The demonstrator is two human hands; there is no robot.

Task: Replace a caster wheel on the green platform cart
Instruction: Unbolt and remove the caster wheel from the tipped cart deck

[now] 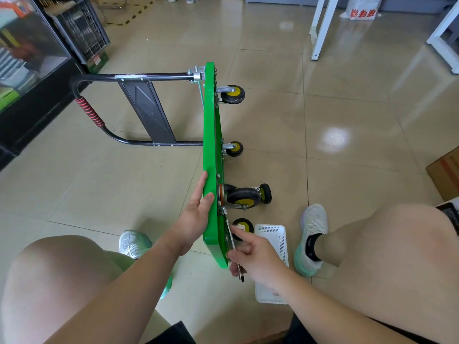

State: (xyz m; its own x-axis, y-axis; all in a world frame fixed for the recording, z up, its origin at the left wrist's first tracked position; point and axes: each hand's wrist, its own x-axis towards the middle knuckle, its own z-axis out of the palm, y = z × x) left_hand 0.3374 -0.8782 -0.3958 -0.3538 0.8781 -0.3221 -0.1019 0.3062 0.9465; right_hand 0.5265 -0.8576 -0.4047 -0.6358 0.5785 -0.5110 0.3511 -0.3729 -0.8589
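Far left of the green platform cart [211, 150] stand a glass-fronted cabinet [29, 45] and a black crate [82, 28]; what the crate holds cannot be made out. The cart is tipped on its side on the tiled floor, deck edge-up, and its black handle [99, 78] with a red grip reaches out to the left. The left hand [196, 217] rests flat against the deck's near end, fingers straight and the thumb over the edge.

Four yellow-hubbed casters stick out to the cart's right. At the nearest caster [242, 227] the right hand [258, 259] curls its fingers round a flat metal wrench [241, 274] held against the underside. A fifth wheel [265, 193] stands on the floor just right of the next caster [242, 196].

Right of the cart's near end lies a white mesh basket [273, 229], partly hidden by the right hand and forearm, so its contents cannot be told. Further right are a cardboard box [444, 175], white table legs [320, 28] and a white bag [361, 8].
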